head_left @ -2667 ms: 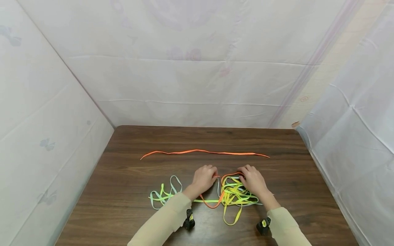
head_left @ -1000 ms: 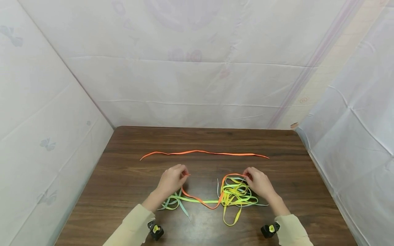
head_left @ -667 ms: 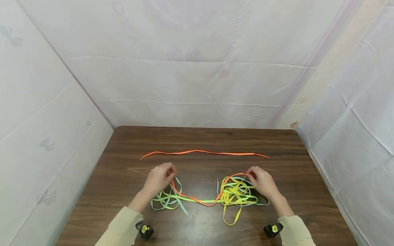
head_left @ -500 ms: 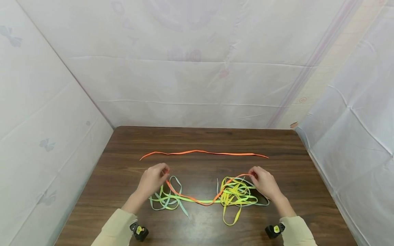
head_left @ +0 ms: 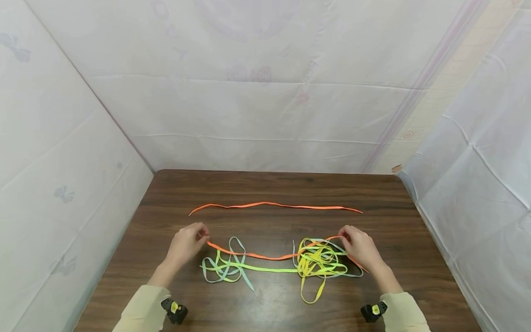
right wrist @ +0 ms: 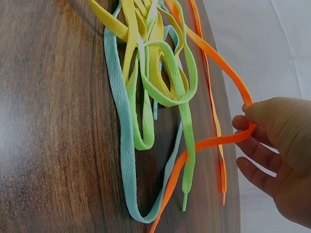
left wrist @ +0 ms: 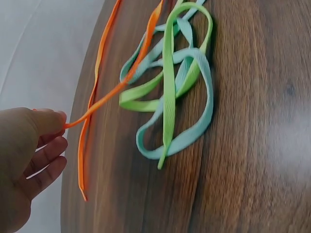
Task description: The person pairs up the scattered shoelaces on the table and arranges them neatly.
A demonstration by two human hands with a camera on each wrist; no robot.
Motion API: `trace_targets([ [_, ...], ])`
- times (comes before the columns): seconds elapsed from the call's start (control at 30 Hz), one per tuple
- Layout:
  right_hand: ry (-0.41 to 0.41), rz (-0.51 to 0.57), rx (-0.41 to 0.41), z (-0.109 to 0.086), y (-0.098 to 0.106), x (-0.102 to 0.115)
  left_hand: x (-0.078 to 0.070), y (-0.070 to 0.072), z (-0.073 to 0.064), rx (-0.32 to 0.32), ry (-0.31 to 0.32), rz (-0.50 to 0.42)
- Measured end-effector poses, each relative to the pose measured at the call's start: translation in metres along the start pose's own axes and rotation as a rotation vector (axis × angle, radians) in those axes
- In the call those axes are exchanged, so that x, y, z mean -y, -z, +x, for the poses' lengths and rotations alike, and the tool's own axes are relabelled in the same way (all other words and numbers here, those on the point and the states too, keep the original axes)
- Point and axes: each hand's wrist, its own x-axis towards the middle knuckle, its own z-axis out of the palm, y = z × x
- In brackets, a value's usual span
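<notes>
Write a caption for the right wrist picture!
Beside a yellow, green and blue tangle, the right hand pinches an orange lace.

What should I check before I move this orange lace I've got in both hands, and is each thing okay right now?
1. Left hand grip: ok, thumb and finger pinch the held orange lace.
2. Right hand grip: ok, pinching the same lace, with a loose tail hanging past the hand.
3. Held lace straight between the hands: not ok, it sags in the middle.
4. Held lace free of the yellow and green tangle: cannot tell, it crosses there and a snag could be hidden.
5. Far orange lace clear of the tangle: ok, it lies apart, stretched across the table.
</notes>
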Motion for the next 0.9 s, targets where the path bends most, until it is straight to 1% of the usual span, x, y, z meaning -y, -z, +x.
trace_targets([
  [0.07,-0.01,0.004,0.01,0.0,0.001,-0.001,0.005,0.001,-0.001,-0.003,0.022,-0.001],
  [0.2,-0.017,0.006,0.016,-0.001,0.001,-0.004,0.012,0.003,-0.003,0.013,0.066,-0.008],
  [0.3,-0.019,0.001,0.013,-0.001,0.002,-0.006,0.016,0.005,-0.004,0.027,0.082,-0.012],
  [0.47,-0.024,0.0,0.013,-0.002,0.002,-0.008,0.022,0.008,-0.007,0.028,0.077,-0.001],
  [0.63,-0.001,-0.012,-0.008,-0.002,0.004,-0.01,0.028,0.011,-0.011,0.029,0.076,0.015],
  [0.83,0.033,-0.033,-0.033,-0.002,0.008,-0.012,0.033,0.013,-0.013,0.069,0.107,0.041],
  [0.9,0.036,-0.039,-0.03,-0.002,0.008,-0.013,0.035,0.012,-0.014,0.085,0.106,0.058],
])
